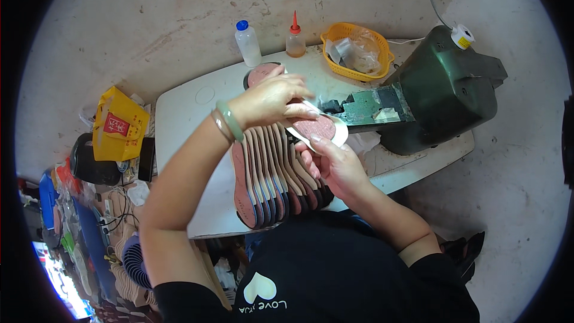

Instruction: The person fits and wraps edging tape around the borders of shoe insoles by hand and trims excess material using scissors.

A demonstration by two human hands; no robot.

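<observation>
- Holding a pink insole (315,127) between them, both hands meet over the white counter (185,107), right at the nose of the dark green machine (445,87).
- The left hand (269,100) (two bangles on its wrist) comes down from above, its grip pinched on the near end of the insole, fingertips pressing its upper face.
- The right hand (335,164) sits under the insole, its grip closed on the lower edge, thumb on top and fingers beneath.
- A white backing edge shows around the insole, on the side toward the machine.
- Just below the grip, a fanned stack of insoles (272,173) lies overlapped on the counter, running back toward the person's body.
- Beyond the left hand, one more pink insole (261,75) lies flat.
- Farther out from the grip stand a clear bottle with a blue cap (247,42), a small bottle with a red nozzle (295,39) and a yellow basket (382,54).
</observation>
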